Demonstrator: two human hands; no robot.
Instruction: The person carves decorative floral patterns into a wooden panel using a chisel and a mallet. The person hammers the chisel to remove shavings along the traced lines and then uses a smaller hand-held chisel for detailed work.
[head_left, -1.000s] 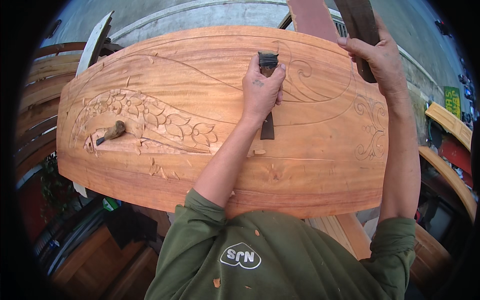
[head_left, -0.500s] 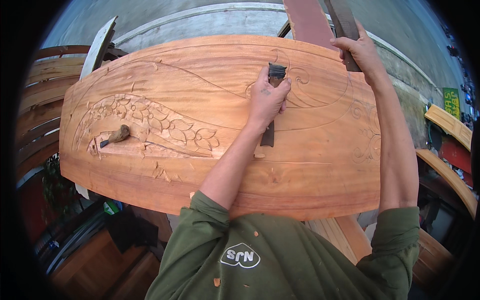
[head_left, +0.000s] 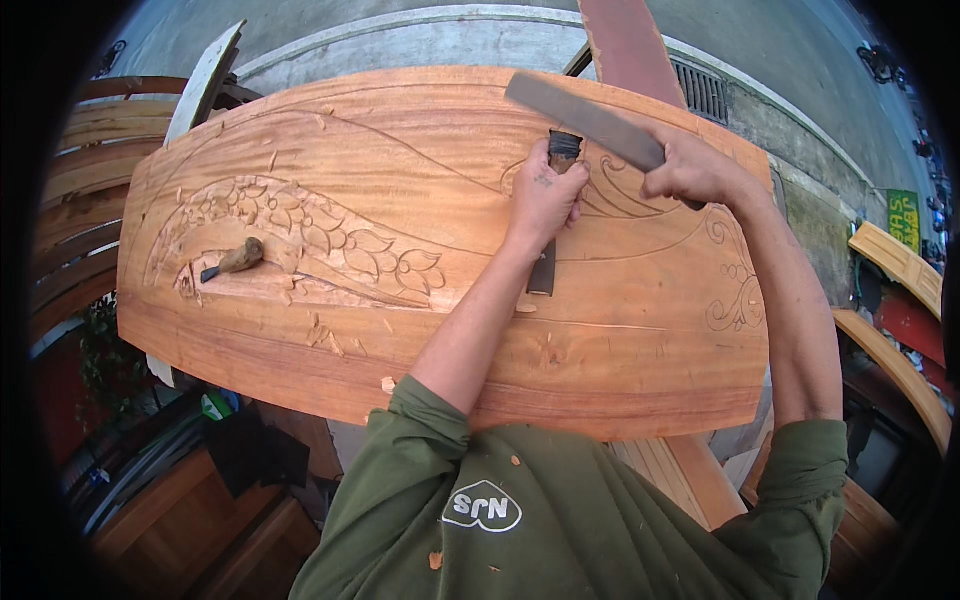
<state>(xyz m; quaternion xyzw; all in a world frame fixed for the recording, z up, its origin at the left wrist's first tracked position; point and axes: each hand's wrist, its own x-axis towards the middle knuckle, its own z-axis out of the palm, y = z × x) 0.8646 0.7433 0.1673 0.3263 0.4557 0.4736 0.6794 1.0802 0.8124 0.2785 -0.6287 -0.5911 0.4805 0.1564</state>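
Chisel [head_left: 545,235] shaft mostly hidden under left hand [head_left: 545,195]; flat bar's [head_left: 585,120] lower end buried inside right hand [head_left: 695,170].

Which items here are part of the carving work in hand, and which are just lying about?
In use:
left hand gripping the chisel
right hand holding the flat striking bar
carved wooden panel

Lying about:
wooden-handled tool resting on the panel's left
stacked curved wood pieces
reddish plank
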